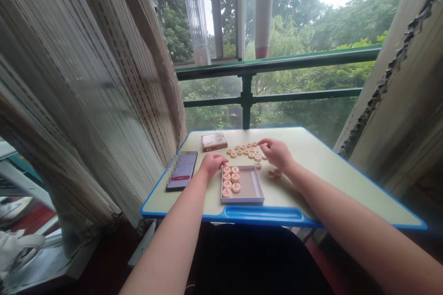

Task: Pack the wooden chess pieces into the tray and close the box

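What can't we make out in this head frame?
Head view:
- Phone screen: blurred out, unreadable.
- Marks on tray pieces: too small.
- Left hand fingertips: hidden by the hand itself; grip unclear.
- Loose pieces under right hand: partly covered by it.

Bare tabletop (328, 179) at right, phone (182, 170) at left, pieces (245, 151) and tray (254, 189) between

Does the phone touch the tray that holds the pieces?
Apart. The head view shows a strip of bare table between the phone and the tray.
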A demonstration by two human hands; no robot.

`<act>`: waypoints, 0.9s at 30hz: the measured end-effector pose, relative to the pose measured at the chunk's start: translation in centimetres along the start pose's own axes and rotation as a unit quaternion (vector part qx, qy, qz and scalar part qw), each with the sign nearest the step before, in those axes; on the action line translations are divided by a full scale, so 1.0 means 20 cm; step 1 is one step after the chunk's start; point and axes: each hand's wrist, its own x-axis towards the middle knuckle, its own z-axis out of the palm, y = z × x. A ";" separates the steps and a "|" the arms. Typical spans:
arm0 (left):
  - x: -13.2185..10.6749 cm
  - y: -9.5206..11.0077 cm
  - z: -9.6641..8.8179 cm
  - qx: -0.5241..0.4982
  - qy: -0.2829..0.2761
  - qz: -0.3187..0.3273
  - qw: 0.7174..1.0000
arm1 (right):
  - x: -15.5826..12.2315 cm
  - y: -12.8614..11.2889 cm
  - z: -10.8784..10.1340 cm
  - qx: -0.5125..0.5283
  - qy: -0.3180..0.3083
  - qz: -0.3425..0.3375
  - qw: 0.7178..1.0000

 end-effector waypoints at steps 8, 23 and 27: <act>0.09 -0.03 -0.01 0.142 0.051 -0.048 0.987 | 0.04 0.08 0.04 -0.056 -0.044 -0.094 0.993; 0.34 -0.03 0.04 0.085 0.103 0.018 0.991 | 0.04 0.11 0.05 -0.157 -0.147 -0.173 0.961; 0.32 -0.06 0.02 0.141 0.016 0.079 0.987 | 0.04 0.07 0.07 -0.152 -0.144 -0.143 0.967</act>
